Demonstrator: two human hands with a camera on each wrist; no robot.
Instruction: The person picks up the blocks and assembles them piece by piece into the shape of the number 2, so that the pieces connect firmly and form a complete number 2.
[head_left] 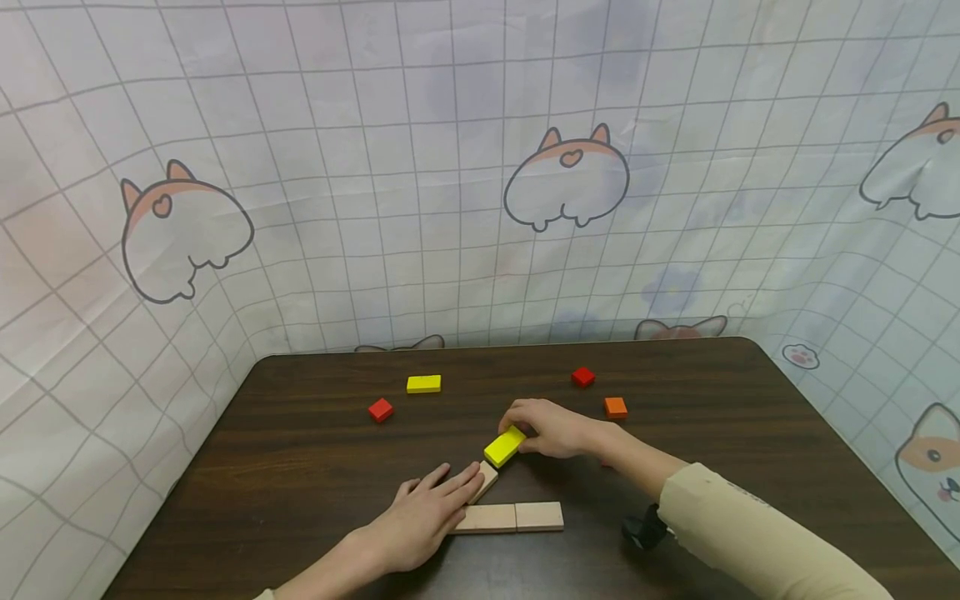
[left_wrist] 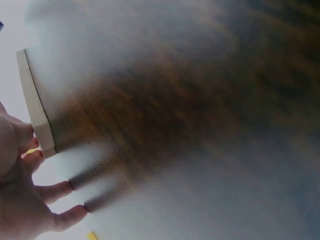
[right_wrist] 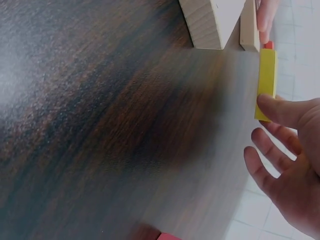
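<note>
While the left hand (head_left: 423, 515) lies with its fingers spread and mostly straight, grasping nothing that I can make out, its fingertips rest over a slanting wooden block (head_left: 485, 481), and two of them come down on the dark tabletop (head_left: 300, 467). And look at the right hand (head_left: 555, 427): thumb and fingers pinch one end of a yellow block (head_left: 504, 446), the other fingers loosely bent beside it! That yellow piece sits at the middle of the table, tilted to the same slant and lined up end to end with the wooden block. Are they touching? A dark seam shows between them, so it's hard to call, and I can't swear whether the yellow one is flat on the table.

Nearer the person, two more plain pieces, a left wooden block (head_left: 483, 519) and a right wooden block (head_left: 538, 517), lie end to end in a straight row, the left one partly behind the fingers.

Out toward the far edge, a second yellow block (head_left: 423, 384) lies near a red block (head_left: 380, 410) on the left; on the right, another red block (head_left: 583, 377) keeps company with an orange block (head_left: 616, 407). Behind it all hangs a grid-patterned cloth (head_left: 405, 167).
</note>
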